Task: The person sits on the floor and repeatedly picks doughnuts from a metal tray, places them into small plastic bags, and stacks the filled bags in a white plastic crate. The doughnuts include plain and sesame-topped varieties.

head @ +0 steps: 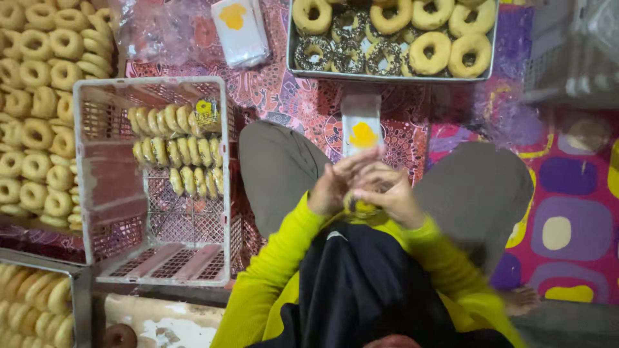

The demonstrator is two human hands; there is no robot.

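I have my left hand (332,187) and right hand (390,193) together over my lap, fingers pinching a narrow clear bag (361,132) with a yellow mark. The pink crate (97,187) of bagged doughnuts (177,154) sits to the left.

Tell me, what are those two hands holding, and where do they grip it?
Both the left hand and right hand close around a small clear packet with something yellow inside; motion blur hides exactly where the fingers grip.

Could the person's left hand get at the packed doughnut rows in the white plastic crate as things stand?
Probably yes. The white plastic crate sits open-topped beside the left knee, its packed doughnut rows uncovered. But the left hand is busy, meeting the right hand around a small wrapped item.
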